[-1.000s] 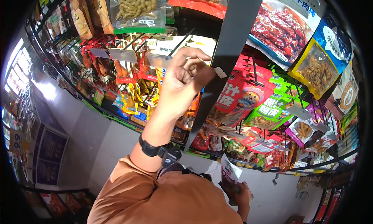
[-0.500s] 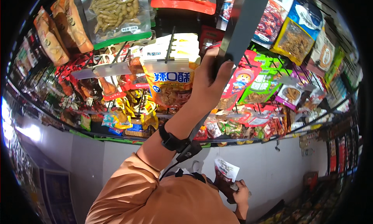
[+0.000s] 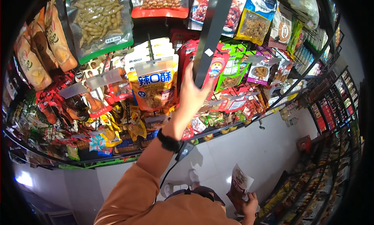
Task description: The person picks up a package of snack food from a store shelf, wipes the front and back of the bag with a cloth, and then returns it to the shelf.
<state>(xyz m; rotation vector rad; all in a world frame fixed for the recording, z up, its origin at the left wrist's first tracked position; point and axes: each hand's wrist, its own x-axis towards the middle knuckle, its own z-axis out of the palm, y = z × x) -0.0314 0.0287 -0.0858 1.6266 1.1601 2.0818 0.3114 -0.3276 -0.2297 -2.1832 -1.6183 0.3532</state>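
Note:
My left hand [image 3: 193,93] reaches up into the hanging snack display. Its thumb and fingers close round the two sides of a black bar [image 3: 212,36], near the bar's lower end. Just left of that hand hangs a yellow-orange snack pouch [image 3: 154,86] with a white top, in front of several alike. On the other side hang a red pouch [image 3: 217,67] with a cartoon figure and green pouches [image 3: 233,71]. Low on the right, my right hand [image 3: 250,204] holds a dark red-brown snack bag [image 3: 238,188] with a whitish top; the fingertips are partly hidden.
Clear bags of green pods [image 3: 99,18] and peanuts [image 3: 159,0] hang at the top. Metal hooks and plastic label strips [image 3: 93,80] jut out from the display. A curved rail [image 3: 128,156] borders its lower edge. Another stocked shelf [image 3: 311,186] stands at the right, beyond the tiled floor [image 3: 218,147].
The view has shifted, so the display sits further left and more floor shows. My left hand now sits lower on the bar. The snack bag stays in my right hand.

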